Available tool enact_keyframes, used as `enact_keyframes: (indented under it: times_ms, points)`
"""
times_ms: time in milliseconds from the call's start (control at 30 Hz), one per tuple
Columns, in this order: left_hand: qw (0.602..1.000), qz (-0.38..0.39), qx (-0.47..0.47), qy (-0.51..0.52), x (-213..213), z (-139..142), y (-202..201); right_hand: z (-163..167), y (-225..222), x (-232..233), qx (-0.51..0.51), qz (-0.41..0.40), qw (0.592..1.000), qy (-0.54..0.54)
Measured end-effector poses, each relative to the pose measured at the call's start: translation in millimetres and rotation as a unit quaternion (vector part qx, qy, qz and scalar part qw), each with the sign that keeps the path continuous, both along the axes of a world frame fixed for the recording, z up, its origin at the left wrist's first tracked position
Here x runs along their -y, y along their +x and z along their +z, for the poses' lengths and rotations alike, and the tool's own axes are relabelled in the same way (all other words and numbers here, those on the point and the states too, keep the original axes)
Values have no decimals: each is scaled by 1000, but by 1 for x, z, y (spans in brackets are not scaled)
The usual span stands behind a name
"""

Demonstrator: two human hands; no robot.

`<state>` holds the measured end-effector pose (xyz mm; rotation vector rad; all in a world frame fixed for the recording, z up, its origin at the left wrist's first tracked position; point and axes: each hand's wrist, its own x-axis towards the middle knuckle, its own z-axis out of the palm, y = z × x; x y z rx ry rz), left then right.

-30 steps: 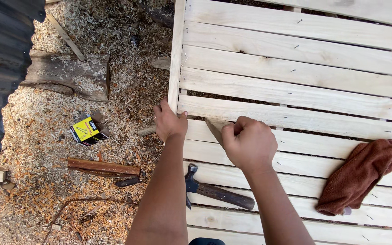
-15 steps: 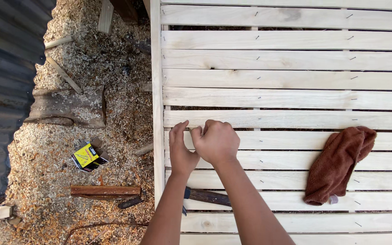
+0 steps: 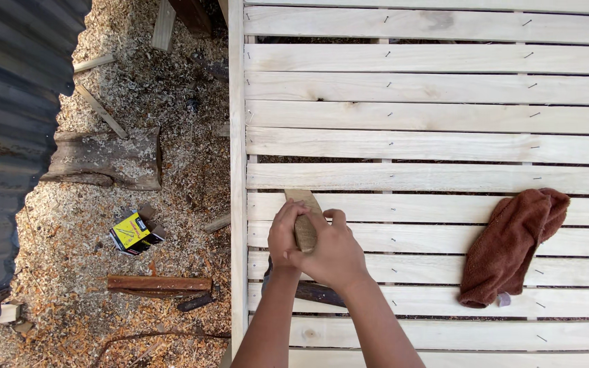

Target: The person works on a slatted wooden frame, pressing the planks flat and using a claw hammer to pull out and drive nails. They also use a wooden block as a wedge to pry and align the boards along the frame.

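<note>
Fingers (image 3: 288, 218) of both hands are curled tight round a small wood block (image 3: 305, 221), so nothing's loose there. Left hand (image 3: 285, 235) grips it from the left, right hand (image 3: 332, 252) wraps it from the right and below. Block sits tilted on the pale slats (image 3: 431, 146), close to the left rail. Dark hammer (image 3: 315, 293) lies on the slats right under the wrists. Brown rag (image 3: 512, 245) is well off to the right, yellow box (image 3: 131, 232) down in the sawdust (image 3: 69, 238).

Brown cloth (image 3: 512, 245), pale slats (image 3: 431, 146), yellow-and-black box (image 3: 133, 232).
</note>
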<state>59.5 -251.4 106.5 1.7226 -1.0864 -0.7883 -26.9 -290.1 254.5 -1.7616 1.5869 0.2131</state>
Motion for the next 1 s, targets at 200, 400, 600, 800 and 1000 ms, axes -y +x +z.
enact_keyframes:
  times_ms: [200,400,600,800,1000]
  points:
    - [982,-41,48,176,38,30,10,3,-10,26,46,-3,993,-107]
    - [978,29,102,177,63,19,18,-14,-5,118,5,8,994,-113]
    - [983,32,17,182,37,-6,9,-14,-34,168,127,-286,948,-58]
    - [955,38,60,288,17,-24,14,-6,-56,138,170,-212,954,-130]
    - [870,-119,216,428,-1,-25,22,11,-86,139,218,-124,882,-400]
